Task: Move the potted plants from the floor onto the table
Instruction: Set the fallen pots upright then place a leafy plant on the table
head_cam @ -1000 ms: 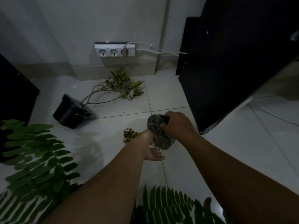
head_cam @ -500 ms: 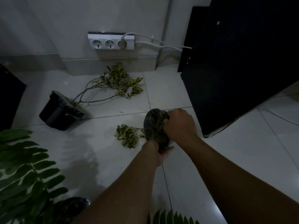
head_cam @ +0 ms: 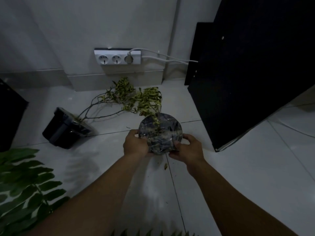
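A small potted plant (head_cam: 161, 132), its soil top wrapped in shiny plastic film, is held upright above the floor tiles. My left hand (head_cam: 135, 145) grips its left side and my right hand (head_cam: 189, 148) grips its right side. Its yellow-green leaves (head_cam: 150, 103) rise at the far rim. A second potted plant in a black pot (head_cam: 62, 129) lies tipped on its side on the floor to the left, its thin branches stretching right toward the wall.
A black panel (head_cam: 247, 79) of furniture stands close on the right. A white power strip (head_cam: 117, 57) with cables sits on the wall. Large green fern leaves (head_cam: 23, 181) fill the lower left. A dark object (head_cam: 10, 116) is at the left edge.
The small pot was lying sideways in my hands with its leaves toward the floor; now it is turned upright, and my left hand has moved from beneath it to its left side.
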`<state>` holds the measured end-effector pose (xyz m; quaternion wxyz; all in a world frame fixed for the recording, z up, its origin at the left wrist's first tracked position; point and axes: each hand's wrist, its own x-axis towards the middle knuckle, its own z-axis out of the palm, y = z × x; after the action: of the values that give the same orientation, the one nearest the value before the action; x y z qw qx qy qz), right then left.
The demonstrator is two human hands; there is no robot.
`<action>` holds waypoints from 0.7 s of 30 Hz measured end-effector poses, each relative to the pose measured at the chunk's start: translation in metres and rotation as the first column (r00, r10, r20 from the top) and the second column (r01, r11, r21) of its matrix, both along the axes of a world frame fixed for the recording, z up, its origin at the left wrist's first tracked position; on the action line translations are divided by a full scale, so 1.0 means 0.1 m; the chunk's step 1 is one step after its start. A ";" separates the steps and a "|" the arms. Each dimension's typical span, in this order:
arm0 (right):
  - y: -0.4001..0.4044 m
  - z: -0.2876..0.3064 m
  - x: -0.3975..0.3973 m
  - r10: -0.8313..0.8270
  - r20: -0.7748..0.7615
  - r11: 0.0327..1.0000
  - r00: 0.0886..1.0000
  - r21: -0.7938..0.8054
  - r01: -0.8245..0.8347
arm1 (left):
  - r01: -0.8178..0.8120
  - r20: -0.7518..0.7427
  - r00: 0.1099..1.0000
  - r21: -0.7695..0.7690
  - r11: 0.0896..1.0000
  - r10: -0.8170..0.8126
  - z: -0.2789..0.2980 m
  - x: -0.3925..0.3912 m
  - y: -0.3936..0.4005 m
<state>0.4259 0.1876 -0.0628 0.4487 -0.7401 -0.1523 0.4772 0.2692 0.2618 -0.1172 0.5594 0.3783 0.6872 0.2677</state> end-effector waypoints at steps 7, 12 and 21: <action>-0.11 -0.13 0.03 -0.047 -0.112 0.998 0.993 -0.043 0.042 | 0.178 -0.089 0.982 0.107 0.978 -0.169 0.15 0.01 -0.11; -0.10 0.06 0.03 0.002 -0.174 0.992 0.985 -0.128 -0.024 | 0.207 -0.133 0.971 0.066 0.976 -0.197 0.19 -0.04 -0.08; 0.24 0.70 -0.51 0.522 -0.346 0.648 0.779 -0.433 -0.627 | 0.326 -0.482 0.835 0.048 0.944 -0.264 1.13 -0.92 0.52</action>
<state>0.3754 0.2115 0.0077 0.0653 -0.6968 -0.1996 0.6858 0.1769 0.3141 -0.0042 0.3855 0.5681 0.7168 0.1221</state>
